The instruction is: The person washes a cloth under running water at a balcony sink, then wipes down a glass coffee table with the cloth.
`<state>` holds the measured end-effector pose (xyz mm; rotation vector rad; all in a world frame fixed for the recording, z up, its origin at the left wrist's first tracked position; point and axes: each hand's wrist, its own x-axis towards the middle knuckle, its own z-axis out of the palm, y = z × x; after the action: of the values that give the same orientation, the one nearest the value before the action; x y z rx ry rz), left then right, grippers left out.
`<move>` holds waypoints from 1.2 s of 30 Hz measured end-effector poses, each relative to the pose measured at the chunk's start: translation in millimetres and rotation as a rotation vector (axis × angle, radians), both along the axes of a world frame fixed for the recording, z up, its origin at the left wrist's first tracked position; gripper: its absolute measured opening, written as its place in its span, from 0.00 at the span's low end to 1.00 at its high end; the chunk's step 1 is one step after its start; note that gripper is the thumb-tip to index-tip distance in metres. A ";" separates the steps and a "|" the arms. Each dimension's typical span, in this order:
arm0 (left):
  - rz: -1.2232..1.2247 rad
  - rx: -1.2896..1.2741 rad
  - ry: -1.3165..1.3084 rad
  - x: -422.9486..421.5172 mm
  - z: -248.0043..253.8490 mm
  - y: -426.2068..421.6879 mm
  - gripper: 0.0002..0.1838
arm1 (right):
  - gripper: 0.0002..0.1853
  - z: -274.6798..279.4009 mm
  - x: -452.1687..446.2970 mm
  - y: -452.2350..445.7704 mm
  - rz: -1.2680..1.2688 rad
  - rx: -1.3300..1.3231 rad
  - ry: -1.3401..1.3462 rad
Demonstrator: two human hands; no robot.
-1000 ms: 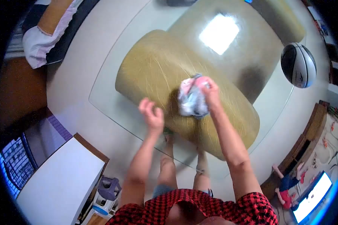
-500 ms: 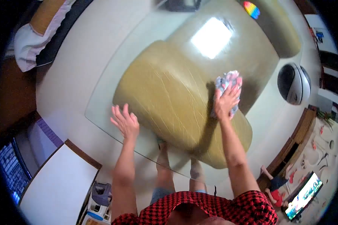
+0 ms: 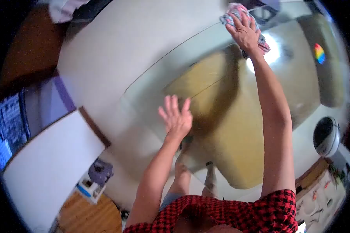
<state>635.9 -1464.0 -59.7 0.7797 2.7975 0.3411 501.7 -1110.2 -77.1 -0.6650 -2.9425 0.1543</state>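
My right hand (image 3: 245,38) is stretched far forward, its palm and fingers pressed over a crumpled pink, white and grey cloth (image 3: 264,46). Under the cloth is a clear glass tabletop (image 3: 146,87), near its far edge and beside a bright reflection. My left hand (image 3: 177,119) is held with fingers spread and nothing in it, over the near side of the glass. Whether it touches the surface I cannot tell. Beneath the glass shows an olive-yellow padded seat (image 3: 241,151), partly shaded by my right arm.
A rainbow-coloured object (image 3: 319,53) lies at the far right. Beyond the tabletop's right side stands a rounded black and silver object (image 3: 326,136). On the left are a white-topped desk (image 3: 54,151), a lit screen (image 3: 9,126) and a round wooden surface (image 3: 90,213).
My right hand has slid the cloth forward to the tabletop's far edge. The left hand has shifted to the right. The whole view has turned and moved with my body.
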 end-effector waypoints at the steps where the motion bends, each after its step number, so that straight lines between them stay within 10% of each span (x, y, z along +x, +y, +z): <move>1: 0.011 -0.011 -0.026 -2.3 6.0 2.3 0.27 | 0.28 -2.4 -5.9 -40.1 0.107 0.066 0.035; 5: 0.042 0.167 0.031 -1.9 4.6 -16.2 0.24 | 0.28 4.1 2.0 -218.4 0.363 -0.031 0.044; 7: 0.470 0.722 0.020 7.0 1.2 -29.6 0.24 | 0.28 6.4 20.7 -298.0 0.511 -0.136 0.098; 16: 0.722 0.617 -0.014 121.0 16.1 -147.5 0.27 | 0.29 11.8 215.8 -356.3 0.712 -0.504 0.078; 29: -0.321 0.532 -0.521 214.1 47.3 52.8 0.23 | 0.28 -5.0 553.0 1.9 -0.605 0.130 0.051; 31: -0.534 0.410 -0.452 226.8 48.9 79.1 0.27 | 0.29 26.5 605.3 -9.4 -0.950 -0.131 -0.163; 36: -0.666 0.104 -0.359 296.4 47.3 153.8 0.36 | 0.32 50.4 630.9 -155.2 -0.847 -0.472 -0.051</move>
<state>932.3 -1310.2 -12.5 1.4403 2.0570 0.4450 1132.6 -1265.4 -26.7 -1.9002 -2.3882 0.7394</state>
